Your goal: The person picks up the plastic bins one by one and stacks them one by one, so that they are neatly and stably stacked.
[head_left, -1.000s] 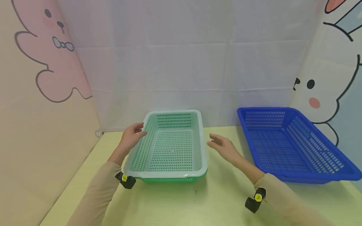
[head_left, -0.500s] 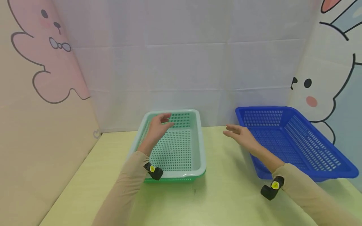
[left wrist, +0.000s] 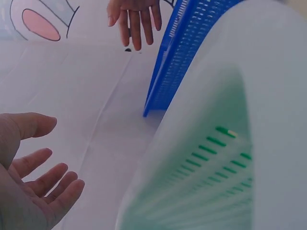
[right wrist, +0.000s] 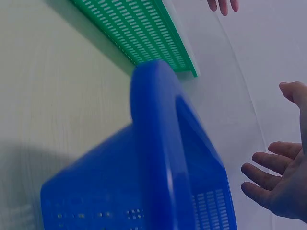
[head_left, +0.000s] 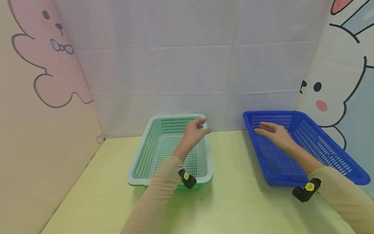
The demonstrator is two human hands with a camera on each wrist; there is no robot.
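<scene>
Your left hand (head_left: pixel 193 134) hovers over the right-hand far corner of the pale green perforated plastic basket (head_left: pixel 163 152), which sits on the pale yellow worktop (head_left: pixel 228 201) near the back, nested in a darker green basket whose lower edge (head_left: pixel 175 186) shows along the front. Your right hand (head_left: pixel 274 133) is over the far left part of the blue perforated plastic basket (head_left: pixel 321 152), which sits well apart to the right, its right side close to the wall with the white rabbit drawing (head_left: pixel 336 94). My read: both hands are crossing rightward, and the work in hand is a two-handed hold on one basket. To do it well, bring each hand down on opposite long rims, thumbs over the rim and fingers under the lip, and keep the lift level; these baskets look light and flexible, so a one-sided pull would likely tip or twist them. With the green pair, watch that the inner one does not drag the outer one along. Left fingers (left wrist: pixel 45 184): spread loosely, slightly bent, holding nothing; whether they brush the rim I cannot tell. Right fingers (right wrist: pixel 268 167): spread and relaxed, palm down, clear of the blue basket's wall (right wrist: pixel 158 158) in the right wrist view, gripping nothing.
</scene>
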